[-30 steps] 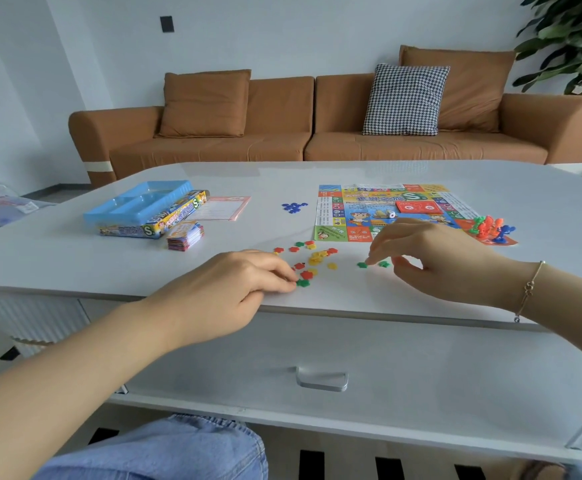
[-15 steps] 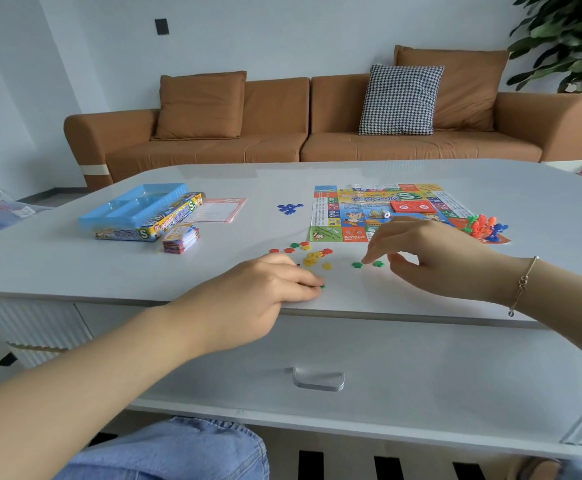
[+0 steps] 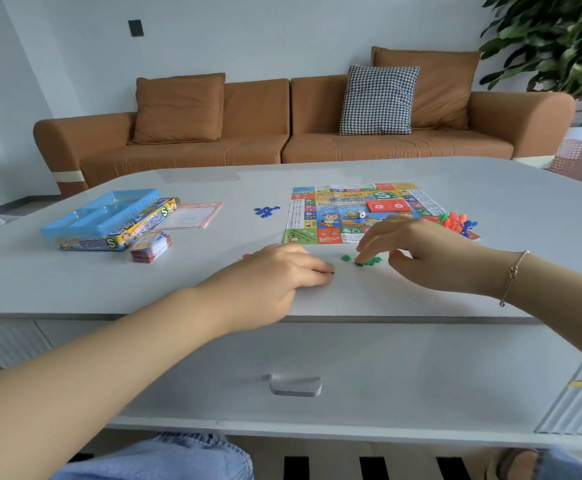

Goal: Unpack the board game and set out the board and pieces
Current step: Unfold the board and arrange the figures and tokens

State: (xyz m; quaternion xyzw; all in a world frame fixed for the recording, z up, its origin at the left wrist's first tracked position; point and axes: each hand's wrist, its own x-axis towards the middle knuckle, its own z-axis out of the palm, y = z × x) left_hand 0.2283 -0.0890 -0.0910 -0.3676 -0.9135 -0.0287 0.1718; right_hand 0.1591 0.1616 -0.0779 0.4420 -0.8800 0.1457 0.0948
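Observation:
The colourful game board (image 3: 331, 202) lies unfolded on the white table (image 3: 144, 282), with a red card (image 3: 388, 205) and a small die (image 3: 361, 213) on it. Several pawns (image 3: 457, 223) stand at its right corner. A small cluster of green pieces (image 3: 369, 261) lies in front of the board. My right hand (image 3: 424, 254) arches over them, index fingertip touching the cluster, thumb apart. My left hand (image 3: 275, 282) rests low on the table, and its fingertips pinch a single green piece (image 3: 332, 273). It hides most of the red and yellow pieces; a red sliver (image 3: 246, 256) shows.
At the left stand the game box with its blue tray (image 3: 109, 220), a stack of cards (image 3: 151, 247) and a pink-edged sheet (image 3: 192, 214). A pile of blue pieces (image 3: 265, 211) lies left of the board. A brown sofa (image 3: 282, 140) is behind the table.
My left hand has travelled right from the mixed pile with a green piece, toward the green cluster. My right hand has stayed over the green pieces, which are now bunched closer.

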